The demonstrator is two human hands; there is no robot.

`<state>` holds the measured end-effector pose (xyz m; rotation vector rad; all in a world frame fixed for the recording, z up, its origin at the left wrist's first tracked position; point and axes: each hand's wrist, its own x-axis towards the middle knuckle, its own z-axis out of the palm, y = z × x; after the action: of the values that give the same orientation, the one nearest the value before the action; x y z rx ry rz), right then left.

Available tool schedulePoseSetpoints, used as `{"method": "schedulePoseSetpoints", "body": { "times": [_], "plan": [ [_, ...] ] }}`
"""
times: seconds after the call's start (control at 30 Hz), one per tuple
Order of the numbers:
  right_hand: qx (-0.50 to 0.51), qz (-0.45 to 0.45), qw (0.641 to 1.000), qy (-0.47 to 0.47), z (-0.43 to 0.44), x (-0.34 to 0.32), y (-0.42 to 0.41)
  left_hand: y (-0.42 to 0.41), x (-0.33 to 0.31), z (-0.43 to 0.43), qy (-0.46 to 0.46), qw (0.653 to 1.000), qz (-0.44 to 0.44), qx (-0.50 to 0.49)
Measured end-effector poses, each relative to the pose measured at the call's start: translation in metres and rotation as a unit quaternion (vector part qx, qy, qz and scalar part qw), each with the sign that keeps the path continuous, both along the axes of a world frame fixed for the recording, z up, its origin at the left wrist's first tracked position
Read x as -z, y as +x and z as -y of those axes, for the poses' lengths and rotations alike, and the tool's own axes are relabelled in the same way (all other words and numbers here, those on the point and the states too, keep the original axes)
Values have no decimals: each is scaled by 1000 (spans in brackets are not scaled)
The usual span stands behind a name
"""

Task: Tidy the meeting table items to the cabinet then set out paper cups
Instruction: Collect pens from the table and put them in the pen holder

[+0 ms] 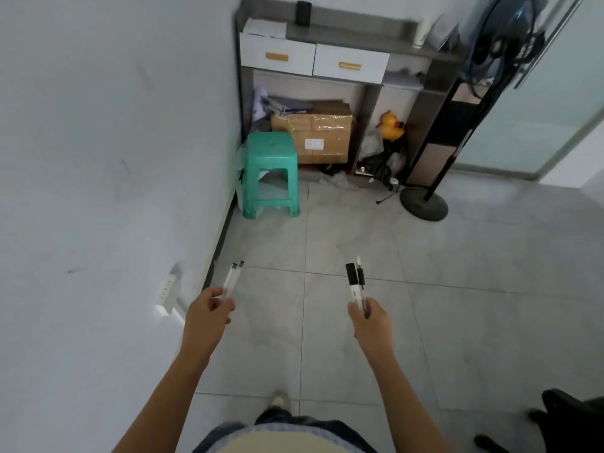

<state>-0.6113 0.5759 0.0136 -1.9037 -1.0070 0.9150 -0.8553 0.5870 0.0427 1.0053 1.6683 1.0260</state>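
Note:
My left hand [209, 307] grips two white pens [232, 276] with dark tips, pointing up and away over the tiled floor. My right hand [369, 317] holds a black-capped white marker [353, 282] together with a thinner pen [360, 273]. Ahead stands the grey cabinet [405, 29] against the far wall, with two white drawers [277, 55] that have wooden handles, both closed. A stack of white paper cups [421, 31] stands on the cabinet top at the right, blurred.
A green plastic stool [271, 171] stands by the left wall in front of the cabinet. A cardboard box [313, 135] and a yellow rubber duck [390, 125] fill the lower shelves. A standing fan [425, 204] is at the right, a black chair base [568, 420] at bottom right.

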Motion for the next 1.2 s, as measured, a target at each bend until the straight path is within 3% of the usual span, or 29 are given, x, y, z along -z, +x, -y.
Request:
{"method": "schedulePoseSetpoints", "body": {
  "times": [0.37,0.6,0.9,1.2],
  "plan": [
    [-21,-16,999,-23,-105,25,42,63,16,-128,-51,998,-15,31],
    [-32,15,999,-39,-223,32,92,111,23,-254,-42,999,-4,22],
    [-2,61,998,-24,-392,-2,196,216,7,-448,-24,998,-9,51],
    [40,41,997,-56,-524,28,303,326,30,-575,-68,996,-22,58]
  ]
}}
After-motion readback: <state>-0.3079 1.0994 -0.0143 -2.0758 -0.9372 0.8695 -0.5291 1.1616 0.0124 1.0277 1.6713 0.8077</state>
